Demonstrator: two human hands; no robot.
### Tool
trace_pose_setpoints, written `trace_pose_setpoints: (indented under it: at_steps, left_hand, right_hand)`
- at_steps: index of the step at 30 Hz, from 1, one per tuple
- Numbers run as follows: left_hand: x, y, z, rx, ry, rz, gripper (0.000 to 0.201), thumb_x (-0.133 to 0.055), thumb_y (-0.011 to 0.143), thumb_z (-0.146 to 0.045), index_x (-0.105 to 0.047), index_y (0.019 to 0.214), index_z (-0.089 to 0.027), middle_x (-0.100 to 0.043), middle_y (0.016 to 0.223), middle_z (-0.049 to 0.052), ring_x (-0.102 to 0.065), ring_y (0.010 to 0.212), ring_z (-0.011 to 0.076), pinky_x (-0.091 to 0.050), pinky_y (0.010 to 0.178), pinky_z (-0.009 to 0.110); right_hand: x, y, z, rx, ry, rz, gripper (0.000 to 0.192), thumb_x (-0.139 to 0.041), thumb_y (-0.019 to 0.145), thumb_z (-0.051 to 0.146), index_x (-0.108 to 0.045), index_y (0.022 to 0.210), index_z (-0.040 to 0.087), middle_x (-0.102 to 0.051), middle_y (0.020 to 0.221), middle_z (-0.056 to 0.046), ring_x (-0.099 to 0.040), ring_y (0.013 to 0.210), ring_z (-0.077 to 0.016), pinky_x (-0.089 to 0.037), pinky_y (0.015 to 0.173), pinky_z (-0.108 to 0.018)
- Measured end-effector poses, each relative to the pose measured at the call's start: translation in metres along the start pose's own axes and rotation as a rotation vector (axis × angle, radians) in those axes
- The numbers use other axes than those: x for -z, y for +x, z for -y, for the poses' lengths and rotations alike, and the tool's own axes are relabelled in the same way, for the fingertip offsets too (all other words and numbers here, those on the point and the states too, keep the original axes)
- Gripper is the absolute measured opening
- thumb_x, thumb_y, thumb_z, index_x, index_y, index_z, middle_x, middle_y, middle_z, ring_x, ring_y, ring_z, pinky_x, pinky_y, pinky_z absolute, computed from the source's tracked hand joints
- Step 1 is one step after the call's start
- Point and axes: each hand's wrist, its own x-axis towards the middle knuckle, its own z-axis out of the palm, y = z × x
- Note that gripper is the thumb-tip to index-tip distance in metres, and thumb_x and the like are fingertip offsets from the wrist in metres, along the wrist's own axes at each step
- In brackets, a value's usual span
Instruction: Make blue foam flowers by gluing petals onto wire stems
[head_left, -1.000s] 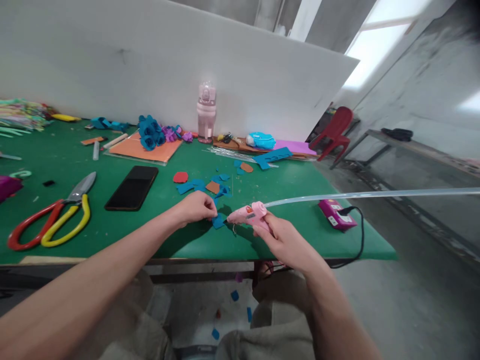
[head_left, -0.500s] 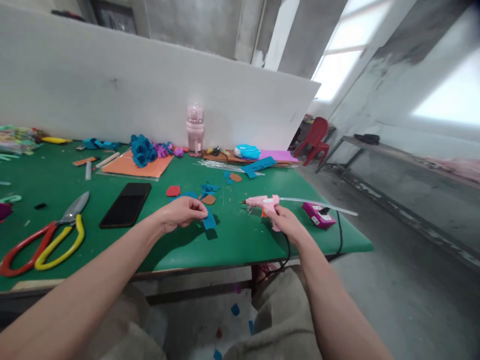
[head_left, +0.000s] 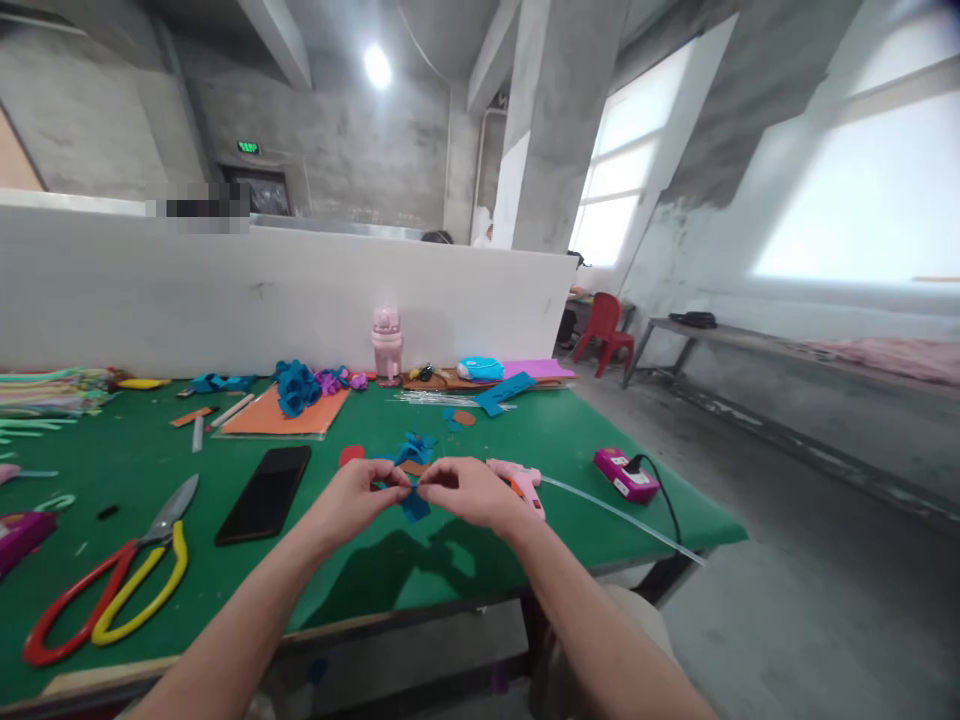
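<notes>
Between my hands, just above the green tabletop, is a small blue felt-like piece (head_left: pixel 415 505). My left hand (head_left: pixel 369 492) pinches its left edge with thumb and finger. Fingers of my right hand (head_left: pixel 466 490) close on the same piece from the other side. Beside my right hand lies a pink glue gun (head_left: pixel 517 478), a long clear glue stick (head_left: pixel 622 520) running out of its back. Just beyond my fingers lie blue cut pieces (head_left: pixel 416 447), a brown piece (head_left: pixel 414 468) and a red piece (head_left: pixel 351 455).
Left of my hands are a black phone (head_left: pixel 264 495) and large scissors (head_left: pixel 124 575) with red and yellow handles. A purple power strip (head_left: pixel 627 474) sits at the right. Along the white partition (head_left: pixel 300 300) stand a pink bottle (head_left: pixel 387 350) and blue flowers (head_left: pixel 297 388) on orange sheets.
My right hand has let go of the glue gun, which now lies on the table, and has come to the blue piece in my left hand. The camera view has tilted upward.
</notes>
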Motion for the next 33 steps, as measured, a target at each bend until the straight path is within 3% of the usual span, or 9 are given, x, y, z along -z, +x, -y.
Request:
trace_pose_setpoints:
  at_steps: [5,9,12,16,21,25,27,33]
  left_hand:
    - [-0.005,0.005,0.008,0.008,0.006,-0.004,0.022,-0.059,0.066,-0.035,-0.067,0.069,-0.014,-0.066,0.069,0.003,-0.055,0.065,0.0163,-0.040,0.062,0.025]
    - [-0.012,0.009,0.013,0.026,-0.059,-0.009,0.026,-0.060,0.066,-0.039,-0.066,0.074,-0.014,-0.065,0.071,0.003,-0.057,0.066,0.0164,-0.042,0.064,0.025]
    - [-0.015,0.010,0.013,-0.013,-0.140,-0.049,0.031,-0.054,0.074,-0.042,-0.061,0.087,-0.016,-0.063,0.078,0.003,-0.056,0.069,0.0156,-0.044,0.066,0.026]
    - [-0.020,0.006,0.011,-0.109,-0.092,-0.122,0.028,-0.041,0.084,-0.040,-0.055,0.074,-0.018,-0.057,0.071,0.001,-0.054,0.071,0.0144,-0.043,0.070,0.025]
    - [-0.027,0.001,0.018,-0.274,-0.016,-0.171,0.026,-0.043,0.084,-0.035,-0.060,0.075,-0.019,-0.059,0.073,0.003,-0.052,0.072,0.0155,-0.041,0.070,0.026]
    - [-0.029,0.000,0.023,-0.440,0.088,-0.221,0.020,-0.047,0.083,-0.028,-0.065,0.081,-0.020,-0.063,0.086,0.007,-0.052,0.085,0.0191,-0.039,0.081,0.031]
    - [-0.030,0.000,0.024,-0.461,0.142,-0.259,0.019,-0.049,0.082,-0.026,-0.067,0.082,-0.021,-0.062,0.093,0.008,-0.051,0.090,0.0198,-0.037,0.085,0.033]
    - [-0.038,0.000,0.027,-0.310,0.064,-0.244,0.022,-0.049,0.082,-0.029,-0.068,0.077,-0.020,-0.059,0.084,0.006,-0.053,0.079,0.0162,-0.041,0.073,0.026]
  right_hand:
    - [-0.014,0.007,-0.013,-0.067,0.039,-0.011,0.012,-0.055,0.065,0.021,-0.063,0.071,0.015,-0.057,0.063,0.001,-0.048,0.058,-0.0104,-0.035,0.053,-0.021]
    - [-0.007,0.010,-0.023,-0.086,0.142,-0.053,0.008,-0.054,0.063,0.021,-0.060,0.064,0.016,-0.052,0.056,0.004,-0.043,0.054,-0.0091,-0.031,0.051,-0.021]
    - [0.006,0.012,-0.029,-0.122,0.271,-0.259,0.008,-0.057,0.062,0.025,-0.058,0.062,0.017,-0.051,0.056,0.005,-0.043,0.055,-0.0094,-0.032,0.053,-0.021]
    - [0.023,0.014,-0.038,-0.156,0.496,-0.569,0.012,-0.061,0.059,0.028,-0.055,0.061,0.018,-0.049,0.053,0.005,-0.042,0.052,-0.0094,-0.031,0.050,-0.022]
    - [0.031,0.018,-0.047,-0.162,0.810,-0.753,0.019,-0.065,0.055,0.031,-0.053,0.062,0.019,-0.046,0.049,0.005,-0.041,0.046,-0.0098,-0.028,0.045,-0.022]
    - [0.028,0.019,-0.044,-0.152,0.866,-0.760,0.018,-0.067,0.056,0.030,-0.054,0.063,0.019,-0.048,0.052,0.005,-0.044,0.049,-0.0092,-0.031,0.047,-0.021]
    - [0.024,0.019,-0.041,-0.127,0.862,-0.721,0.016,-0.066,0.057,0.028,-0.054,0.062,0.019,-0.049,0.054,0.005,-0.045,0.052,-0.0089,-0.034,0.051,-0.021]
    - [0.012,0.019,-0.028,-0.070,0.820,-0.646,0.014,-0.063,0.060,0.028,-0.053,0.061,0.018,-0.047,0.055,0.005,-0.042,0.053,-0.0091,-0.034,0.055,-0.022]
